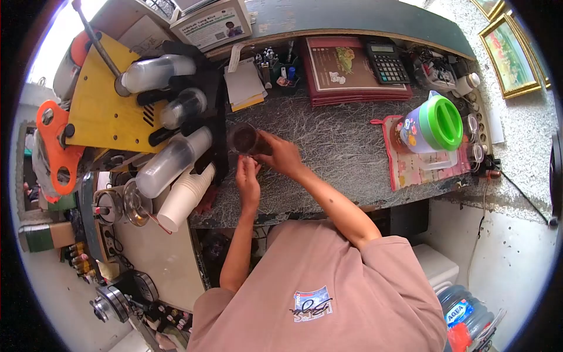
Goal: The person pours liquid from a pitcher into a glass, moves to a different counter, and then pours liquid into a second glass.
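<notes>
A see-through cup with dark brown contents (241,138) is above the left part of the dark, scratched counter (340,152). My right hand (282,155) is closed around its right side. Just below the cup, my left hand (248,179) has its fingers drawn together in a pinch close to the cup's lower edge. Whatever those fingertips hold, if anything, is too small to make out. To the left of both hands, stacks of clear plastic cups (170,164) and a stack of paper cups (186,196) stick out of a black holder (216,111).
A yellow machine (108,100) with a lever and orange handle stands at left. A green-lidded jug (431,124) sits on a pink cloth (402,170) at right. Dark red folders (352,70), a calculator (387,62) and paper sheets (243,85) line the back.
</notes>
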Demonstrator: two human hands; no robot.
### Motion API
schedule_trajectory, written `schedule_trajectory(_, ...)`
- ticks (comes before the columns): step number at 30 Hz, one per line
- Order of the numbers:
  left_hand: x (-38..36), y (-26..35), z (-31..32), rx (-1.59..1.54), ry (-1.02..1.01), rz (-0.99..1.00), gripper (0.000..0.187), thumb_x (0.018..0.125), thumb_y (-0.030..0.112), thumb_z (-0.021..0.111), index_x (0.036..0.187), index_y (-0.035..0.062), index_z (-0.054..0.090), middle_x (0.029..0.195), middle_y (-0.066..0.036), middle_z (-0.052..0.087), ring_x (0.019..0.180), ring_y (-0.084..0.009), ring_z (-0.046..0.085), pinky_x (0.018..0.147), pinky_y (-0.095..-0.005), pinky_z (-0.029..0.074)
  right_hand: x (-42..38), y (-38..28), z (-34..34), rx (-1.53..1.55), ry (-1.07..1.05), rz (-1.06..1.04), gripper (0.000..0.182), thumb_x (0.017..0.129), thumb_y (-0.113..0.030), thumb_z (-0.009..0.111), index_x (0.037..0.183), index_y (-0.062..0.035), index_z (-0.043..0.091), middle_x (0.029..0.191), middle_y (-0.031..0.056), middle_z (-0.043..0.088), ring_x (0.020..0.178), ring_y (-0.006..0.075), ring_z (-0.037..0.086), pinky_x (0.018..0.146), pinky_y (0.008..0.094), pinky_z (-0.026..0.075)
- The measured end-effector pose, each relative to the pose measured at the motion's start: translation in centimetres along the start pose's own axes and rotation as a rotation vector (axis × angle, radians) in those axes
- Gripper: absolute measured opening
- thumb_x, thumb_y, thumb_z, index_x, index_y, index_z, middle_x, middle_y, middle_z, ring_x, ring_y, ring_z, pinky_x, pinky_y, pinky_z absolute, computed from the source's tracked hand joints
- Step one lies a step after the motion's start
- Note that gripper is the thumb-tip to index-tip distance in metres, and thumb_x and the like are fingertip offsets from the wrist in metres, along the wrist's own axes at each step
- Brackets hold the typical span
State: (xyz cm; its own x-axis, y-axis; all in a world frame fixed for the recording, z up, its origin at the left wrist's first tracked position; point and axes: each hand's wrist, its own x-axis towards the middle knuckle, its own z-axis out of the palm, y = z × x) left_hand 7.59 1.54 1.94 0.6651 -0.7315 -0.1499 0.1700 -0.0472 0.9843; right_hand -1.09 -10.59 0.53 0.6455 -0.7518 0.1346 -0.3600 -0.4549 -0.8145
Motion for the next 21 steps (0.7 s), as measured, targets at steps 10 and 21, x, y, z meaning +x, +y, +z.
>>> schedule_trajectory(10,2.6,0.0,-1.6,0.040,0.032,0.045,0.033,0.109,0.036,0.045,0.108,0.0044,0.057,0.104,-0.004,0.051,0.105,-0.0161,0.056,0.103,-0.0445,0.051,1.3,-1.1,0.7,-0.027,0.006,-0.003,0.075,0.080,-0.029,0.080,0.146,-0.0149,0.046,0.123,0.0114,0.068,0.099,0.0388,0.070,0.079,0.0495,0.058)
schedule_trajectory(21,-2.2,-1.0,-2.1,0.128,0.221,0.040,0.043,0.107,0.030,0.051,0.140,0.0027,0.041,0.136,-0.014,0.052,0.119,-0.0258,0.060,0.094,-0.0411,0.054,-18.0,6.2,-12.6,0.130,0.413,0.130,0.012,0.087,-0.005,0.069,0.098,-0.0035,0.075,0.083,0.0134,0.074,0.069,0.0237,0.072,0.062,0.0318,0.054)
